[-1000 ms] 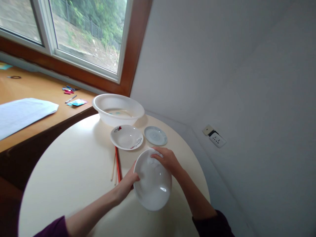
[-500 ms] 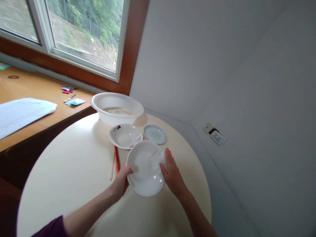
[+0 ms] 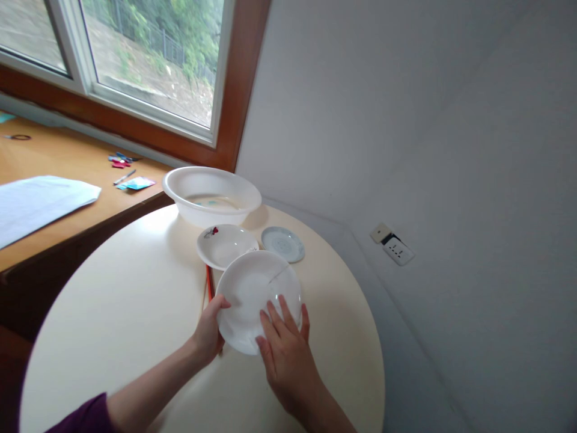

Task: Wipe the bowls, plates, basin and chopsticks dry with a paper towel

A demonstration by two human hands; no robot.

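Observation:
My left hand [image 3: 208,329] grips the left rim of a white plate [image 3: 246,282], thumb on top and fingers underneath. The plate is held tilted above the round table, with a thin dark line near its upper right edge. My right hand [image 3: 291,355] lies on the plate's lower right part, its fingers spread over the surface. Just behind the plate sits a white bowl [image 3: 223,245] with a red flower pattern, partly covered by it. A small pale blue plate [image 3: 283,243] lies to the right of that bowl. Chopsticks [image 3: 209,282], partly hidden, lie beside my left hand.
At the back of the round white table [image 3: 112,300] stands a large white basin [image 3: 205,211] with some liquid in it. A wooden desk [image 3: 58,156] on the left carries paper [image 3: 40,201], scissors and small items. A wall with a socket [image 3: 398,249] borders the right.
My right hand has left the right rim and come down and left onto the plate's face with fingers spread. The plate has shifted slightly left with my left hand.

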